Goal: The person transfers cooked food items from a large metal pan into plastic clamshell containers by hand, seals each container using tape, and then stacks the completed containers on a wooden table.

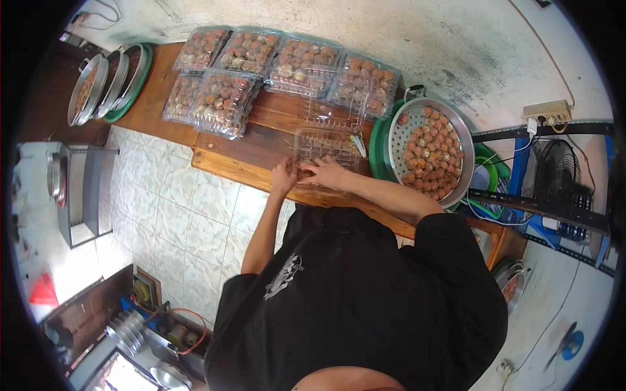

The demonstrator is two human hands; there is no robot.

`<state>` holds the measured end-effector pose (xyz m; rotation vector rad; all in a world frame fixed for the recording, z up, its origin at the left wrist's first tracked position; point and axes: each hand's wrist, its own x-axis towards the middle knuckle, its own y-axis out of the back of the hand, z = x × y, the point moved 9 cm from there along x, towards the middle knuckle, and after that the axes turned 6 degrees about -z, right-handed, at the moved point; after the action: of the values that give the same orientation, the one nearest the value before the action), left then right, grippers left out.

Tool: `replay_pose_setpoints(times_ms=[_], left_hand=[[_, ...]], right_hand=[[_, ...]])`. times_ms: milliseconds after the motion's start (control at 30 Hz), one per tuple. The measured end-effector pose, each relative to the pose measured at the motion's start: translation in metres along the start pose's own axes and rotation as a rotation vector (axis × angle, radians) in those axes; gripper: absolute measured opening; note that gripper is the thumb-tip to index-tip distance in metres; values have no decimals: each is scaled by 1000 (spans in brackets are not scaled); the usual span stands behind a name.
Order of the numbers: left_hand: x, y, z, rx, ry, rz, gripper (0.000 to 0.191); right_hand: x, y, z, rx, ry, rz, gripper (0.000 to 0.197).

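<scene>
An open clear plastic clamshell box [327, 141] lies at the table's near edge, its lid [337, 110] tipped back toward the wall. My left hand [284, 176] is at the box's near left corner, fingers bent. From the other side my right hand [326, 172] reaches over the near part of the box. Between the fingertips a few reddish-brown balls [305, 173] show; whether either hand grips one is hidden. To the right, a perforated metal steamer pan [398, 141] holds many orange-brown balls [433, 151], seemingly of food.
Filled clamshell boxes [305, 63] line the wooden table [274, 110] along the wall. A small tool [360, 145] lies beside the open box. Green basins [379, 146] sit under the pan. More pans [88, 90] stand at the far left. A rack with a fan [557, 166] is at right.
</scene>
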<state>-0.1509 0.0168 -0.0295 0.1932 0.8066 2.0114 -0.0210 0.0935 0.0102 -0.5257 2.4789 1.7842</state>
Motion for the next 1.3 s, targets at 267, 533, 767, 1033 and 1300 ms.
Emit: replay_pose_setpoints(times_ms=[267, 533, 767, 1033, 1300], left_hand=[[-39, -28, 69, 475, -562, -273, 97], [-38, -61, 41, 501, -487, -290, 96], [-47, -39, 61, 591, -369, -301, 125], [-108, -8, 62, 453, -146, 178, 121], [-309, -66, 7, 445, 481, 414, 86]], right_hand=[[-45, -4, 58, 638, -564, 216, 67], [-59, -34, 25, 745, -921, 395, 41], [-110, 69, 22, 419, -682, 619, 41], [-327, 12, 143, 487, -431, 13, 61], [-348, -11, 101, 179, -220, -532, 103]])
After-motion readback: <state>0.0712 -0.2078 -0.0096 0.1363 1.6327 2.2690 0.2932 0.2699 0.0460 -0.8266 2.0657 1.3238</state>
